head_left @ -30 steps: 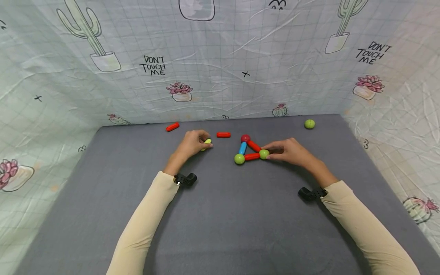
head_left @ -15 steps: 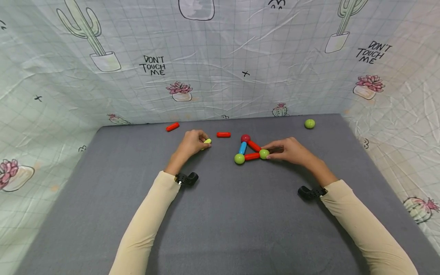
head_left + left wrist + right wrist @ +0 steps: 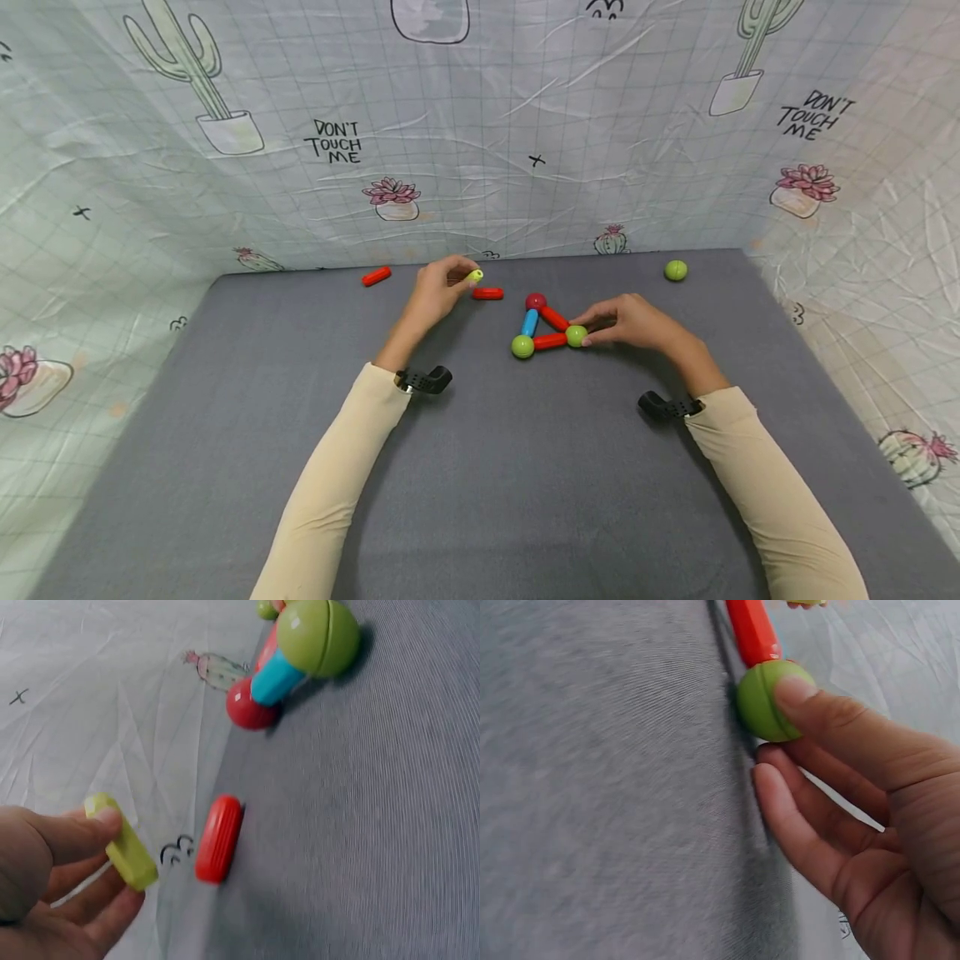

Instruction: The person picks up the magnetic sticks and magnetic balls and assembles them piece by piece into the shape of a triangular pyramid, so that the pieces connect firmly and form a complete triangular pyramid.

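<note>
My left hand (image 3: pixel 441 290) pinches a yellow-green rod (image 3: pixel 124 844) between thumb and fingers, raised above the table beside a loose red rod (image 3: pixel 488 293). To the right lies a flat triangle of rods and balls: a blue rod (image 3: pixel 529 323), two red rods (image 3: pixel 551 341), a red ball (image 3: pixel 536 302) and two green balls. With thumb and fingertips my right hand (image 3: pixel 633 322) holds the right-hand green ball (image 3: pixel 774 701) of that triangle. The other green ball (image 3: pixel 522 347) sits at the near left corner, touched by neither hand.
Another red rod (image 3: pixel 377 276) lies near the back edge of the grey table (image 3: pixel 480 475), left of my left hand. A separate green ball (image 3: pixel 676 270) sits at the back right. Behind the table hangs a patterned cloth (image 3: pixel 480 125).
My left hand has lifted the yellow-green rod and carried it right and towards the back, close to the loose red rod. The right forearm has shifted slightly; the triangle has stayed in place.
</note>
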A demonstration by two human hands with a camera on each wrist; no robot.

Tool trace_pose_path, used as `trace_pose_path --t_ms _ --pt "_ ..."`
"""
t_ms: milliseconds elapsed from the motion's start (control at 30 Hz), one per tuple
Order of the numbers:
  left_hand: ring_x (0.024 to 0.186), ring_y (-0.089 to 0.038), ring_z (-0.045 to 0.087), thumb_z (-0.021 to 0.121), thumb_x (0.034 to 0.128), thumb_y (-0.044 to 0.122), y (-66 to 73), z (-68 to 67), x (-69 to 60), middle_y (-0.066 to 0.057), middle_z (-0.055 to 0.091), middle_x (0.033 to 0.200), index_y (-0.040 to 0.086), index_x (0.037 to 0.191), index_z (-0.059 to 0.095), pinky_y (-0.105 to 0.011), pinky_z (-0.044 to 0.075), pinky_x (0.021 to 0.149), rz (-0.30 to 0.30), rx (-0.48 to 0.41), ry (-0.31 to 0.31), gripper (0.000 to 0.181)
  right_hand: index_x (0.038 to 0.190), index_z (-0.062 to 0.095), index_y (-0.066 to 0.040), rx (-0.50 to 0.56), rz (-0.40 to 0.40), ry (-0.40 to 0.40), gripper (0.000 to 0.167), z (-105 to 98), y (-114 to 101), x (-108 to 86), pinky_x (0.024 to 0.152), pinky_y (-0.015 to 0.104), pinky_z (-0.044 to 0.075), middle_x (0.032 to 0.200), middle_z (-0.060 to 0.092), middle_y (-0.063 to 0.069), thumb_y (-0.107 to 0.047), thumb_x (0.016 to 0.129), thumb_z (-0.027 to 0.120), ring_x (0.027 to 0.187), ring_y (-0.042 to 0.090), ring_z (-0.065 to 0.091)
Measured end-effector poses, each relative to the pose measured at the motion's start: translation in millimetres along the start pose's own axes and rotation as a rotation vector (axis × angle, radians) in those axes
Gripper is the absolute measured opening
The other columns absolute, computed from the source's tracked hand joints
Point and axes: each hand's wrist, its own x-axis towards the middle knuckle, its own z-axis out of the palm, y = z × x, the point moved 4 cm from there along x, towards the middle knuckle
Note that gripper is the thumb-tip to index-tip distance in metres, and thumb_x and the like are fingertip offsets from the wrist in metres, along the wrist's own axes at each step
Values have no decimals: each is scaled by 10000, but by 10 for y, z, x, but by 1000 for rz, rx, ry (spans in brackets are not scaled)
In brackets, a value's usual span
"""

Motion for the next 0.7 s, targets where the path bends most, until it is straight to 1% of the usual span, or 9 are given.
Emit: trace_pose_path --t_ms 100,200,300,433,567,700 --pt "1102 -246 682 704 966 86 65 95 34 -109 718 1174 50 1183 705 -363 545 956 31 -51 -35 220 1192 771 -115 28 26 -20 352 -8 16 12 804 234 563 1133 757 80 -152 849 838 1037 239 726" --pt "1096 -246 687 703 960 69 130 185 76 -115 719 1173 44 1185 699 -351 548 946 62 -110 -69 226 1187 770 -99 47 38 -34 344 -12 27 27 809 233 564 1141 753 94 -142 852 835 1042 249 724" --pt "1097 -257 689 700 952 35 187 275 135 -140 717 1168 22 1183 692 -334 551 944 96 -171 -103 232 1175 776 -108 48 51 -40 335 -17 36 41 816 239 562 1128 757 79 -140 847 838 1032 231 722" --pt "1130 -256 675 683 957 21 234 384 223 -152 706 1187 4 1200 682 -317 541 966 123 -224 -157 243 1173 777 -119 46 61 -52 334 -16 58 55 827 252 564 1117 759 62 -144 846 838 1023 208 721" --pt "1149 -242 666 674 966 31 295 454 277 -138 699 1204 15 1205 683 -323 532 968 137 -233 -204 240 1177 774 -109 58 60 -59 333 -9 64 58 834 261 570 1121 759 68 -149 852 835 1027 209 722" --pt "1133 -226 673 680 960 24 351 500 297 -130 706 1193 19 1196 691 -320 541 934 156 -225 -232 237 1173 776 -109 64 65 -57 334 -15 56 53 833 258 568 1110 761 63 -154 849 839 1022 208 721"
